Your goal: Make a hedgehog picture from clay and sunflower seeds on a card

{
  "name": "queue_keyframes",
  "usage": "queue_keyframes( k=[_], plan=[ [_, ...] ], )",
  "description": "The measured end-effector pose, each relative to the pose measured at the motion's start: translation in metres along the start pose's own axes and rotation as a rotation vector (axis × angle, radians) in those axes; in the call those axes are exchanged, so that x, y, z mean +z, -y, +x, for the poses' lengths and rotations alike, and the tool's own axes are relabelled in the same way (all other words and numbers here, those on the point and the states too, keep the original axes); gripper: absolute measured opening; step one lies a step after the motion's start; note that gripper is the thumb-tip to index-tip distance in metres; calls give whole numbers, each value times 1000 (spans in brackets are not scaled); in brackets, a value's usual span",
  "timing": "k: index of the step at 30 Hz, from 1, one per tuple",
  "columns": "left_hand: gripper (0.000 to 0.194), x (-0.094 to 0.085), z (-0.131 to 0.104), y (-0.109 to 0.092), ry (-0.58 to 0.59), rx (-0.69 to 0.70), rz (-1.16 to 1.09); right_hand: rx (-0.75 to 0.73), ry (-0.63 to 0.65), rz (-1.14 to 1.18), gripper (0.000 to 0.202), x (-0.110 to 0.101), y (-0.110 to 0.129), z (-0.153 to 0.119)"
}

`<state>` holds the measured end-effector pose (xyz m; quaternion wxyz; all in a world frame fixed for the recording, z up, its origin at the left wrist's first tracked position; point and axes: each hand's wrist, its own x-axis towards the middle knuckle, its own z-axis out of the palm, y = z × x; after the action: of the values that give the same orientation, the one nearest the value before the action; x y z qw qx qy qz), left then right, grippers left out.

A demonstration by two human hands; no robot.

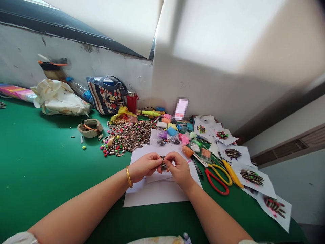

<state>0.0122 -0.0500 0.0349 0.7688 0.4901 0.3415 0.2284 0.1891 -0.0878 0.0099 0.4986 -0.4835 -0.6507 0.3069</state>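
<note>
Both hands meet above white paper sheets [157,198] on the green table. My left hand [145,167], with a gold bangle at its wrist, pinches one side of a small cluster of striped sunflower seeds [164,165]. On the cluster's other side, my right hand [179,169] has its thumb and index finger closed at the seeds. An orange bit shows under the cluster; the fingers partly hide the rest. Beyond the hands lies a wide pile of loose seeds [134,135] mixed with small coloured balls.
Scissors [218,176], a yellow cutter [232,173] and a black pen [198,168] lie right of the paper. Coloured clay packets [172,131] stand behind. Seed pictures [252,178] line the right edge. A tape roll [90,128], bag [106,95] and red bottle [131,101] are farther back.
</note>
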Motion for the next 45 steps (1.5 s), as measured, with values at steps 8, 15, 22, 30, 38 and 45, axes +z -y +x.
queue_keyframes(
  k=[8, 15, 22, 30, 38, 45],
  plan=[
    [38, 0, 0, -2, -138, 11, -26, -148, 76, -133, 23, -1, 9, 3],
    [37, -2, 1, -1, -163, 65, 42, -104, 60, -92, 18, 0, 3, 1],
    [33, -5, 5, -2, -238, 127, 167, -49, -17, -172, 11, -18, -1, 9],
    [33, -18, 12, -2, -375, 185, -25, 127, 152, -347, 11, -31, -22, 9],
    [31, -19, 13, 1, -377, 173, -38, 51, 161, -419, 15, -18, -23, 9],
    [29, -19, 13, 1, -375, 176, -45, -58, 195, -526, 19, -18, -22, 8]
  ],
)
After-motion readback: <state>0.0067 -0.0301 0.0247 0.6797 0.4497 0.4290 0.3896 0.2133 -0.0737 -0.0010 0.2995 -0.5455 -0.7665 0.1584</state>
